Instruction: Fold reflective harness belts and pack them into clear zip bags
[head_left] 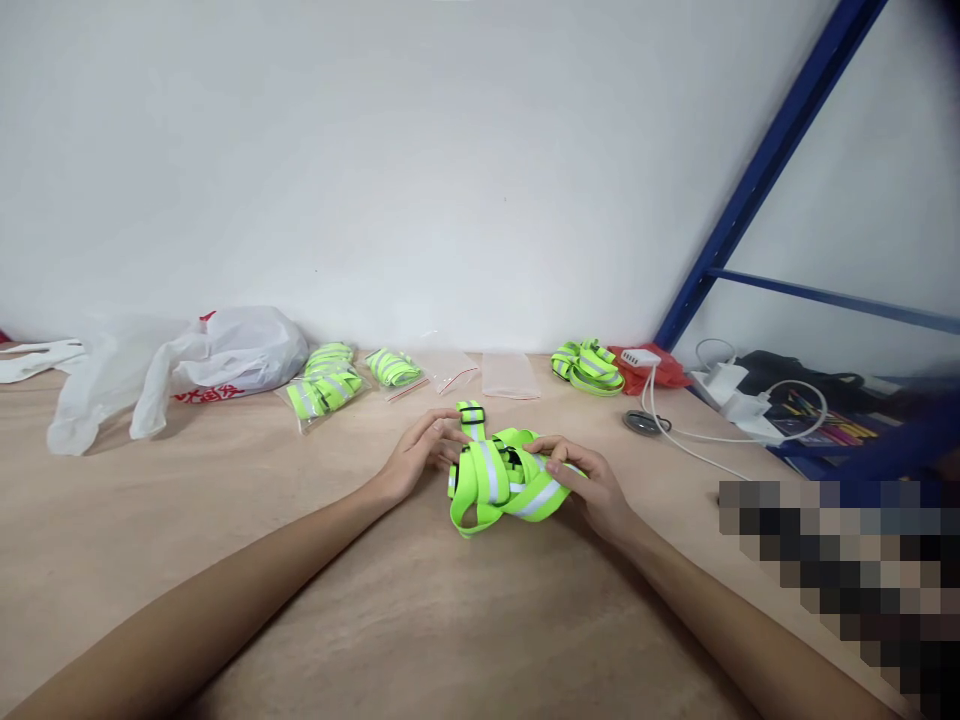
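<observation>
Left hand and right hand both grasp a bundled neon yellow reflective strap, fingers curled onto it, resting mid-surface. Bagged straps lie far left beside a white plastic bag; another loose strap bundle lies far right.

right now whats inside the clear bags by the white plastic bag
Folded neon reflective straps show through the two filled clear bags; two further zip bags look empty. The white plastic bag hides its contents.

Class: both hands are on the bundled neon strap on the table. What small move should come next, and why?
Probably tuck the loose buckle end into the strap bundle: the left hand and right hand grip its sides, yet that end sticks out behind.
</observation>
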